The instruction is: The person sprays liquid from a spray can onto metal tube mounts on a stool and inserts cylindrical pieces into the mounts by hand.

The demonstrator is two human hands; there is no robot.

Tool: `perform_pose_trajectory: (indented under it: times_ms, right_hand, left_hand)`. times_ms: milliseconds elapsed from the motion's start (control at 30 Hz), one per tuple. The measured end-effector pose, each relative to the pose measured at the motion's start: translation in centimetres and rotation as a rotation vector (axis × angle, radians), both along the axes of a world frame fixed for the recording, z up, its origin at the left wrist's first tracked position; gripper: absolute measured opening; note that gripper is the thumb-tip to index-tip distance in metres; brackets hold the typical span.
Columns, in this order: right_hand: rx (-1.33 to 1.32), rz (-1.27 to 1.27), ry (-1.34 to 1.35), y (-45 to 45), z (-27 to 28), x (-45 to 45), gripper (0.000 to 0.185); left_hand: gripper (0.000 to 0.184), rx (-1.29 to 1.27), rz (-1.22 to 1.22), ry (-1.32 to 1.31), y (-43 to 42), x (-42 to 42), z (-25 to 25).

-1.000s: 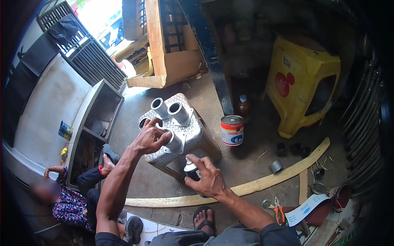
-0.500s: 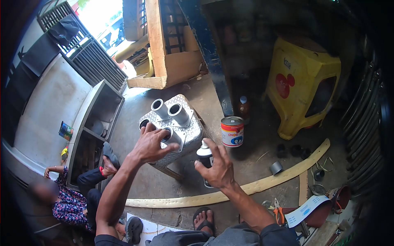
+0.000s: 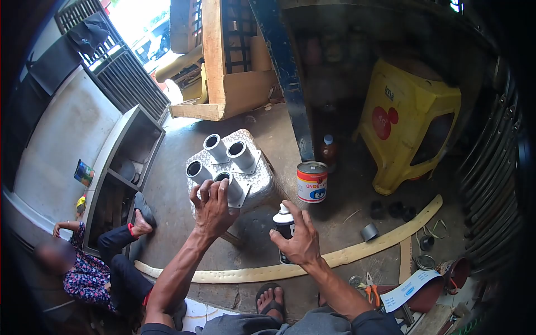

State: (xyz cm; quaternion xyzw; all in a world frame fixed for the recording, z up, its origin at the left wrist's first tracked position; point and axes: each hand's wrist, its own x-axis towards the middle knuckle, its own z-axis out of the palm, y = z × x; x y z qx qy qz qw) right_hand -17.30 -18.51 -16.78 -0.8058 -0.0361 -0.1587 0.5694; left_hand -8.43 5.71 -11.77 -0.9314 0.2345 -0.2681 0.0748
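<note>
Several silver pipe pieces with flanged bases stand upright on a silver patterned stool. My left hand is at the nearest pipe piece, fingers bent over its near side; whether they touch it is hard to tell. The back pipe pieces and the left one stand apart from my fingers. To the right of the stool, my right hand is wrapped round a black spray can with a white top, a finger near its nozzle.
A red and white can and a bottle stand beyond the stool. A yellow plastic stool is at right. A long pale strip curves across the floor. Pliers lie at lower right. Another person sits at lower left.
My left hand has shifted from the pipe tops toward the near side of the nearest one. The spray can in my right hand has moved right, away from the stool, and is held more upright.
</note>
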Motion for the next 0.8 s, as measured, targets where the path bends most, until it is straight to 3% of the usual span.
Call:
perform_pose_trajectory:
  times_ms: [167, 233, 533, 800]
  right_hand:
    - [0.003, 0.013, 0.033, -0.3, 0.3, -0.1, 0.076]
    - [0.023, 0.029, 0.0, -0.6, 0.8, 0.2, 0.076]
    - [-0.036, -0.052, -0.237, -2.4, 2.8, 0.4, 0.073]
    - [-0.031, 0.056, -0.151, -1.5, 3.5, -0.7, 0.075]
  left_hand:
    - [0.098, -0.109, 0.002, 0.093, 0.2, -2.2, 3.2]
    - [0.092, -0.315, 0.038, 0.259, 0.3, -2.6, 4.7]
    - [0.085, -0.232, -0.071, 0.42, 0.8, -3.2, 8.5]
    - [0.088, -0.252, -0.094, 0.459, 0.5, -1.9, 10.0]
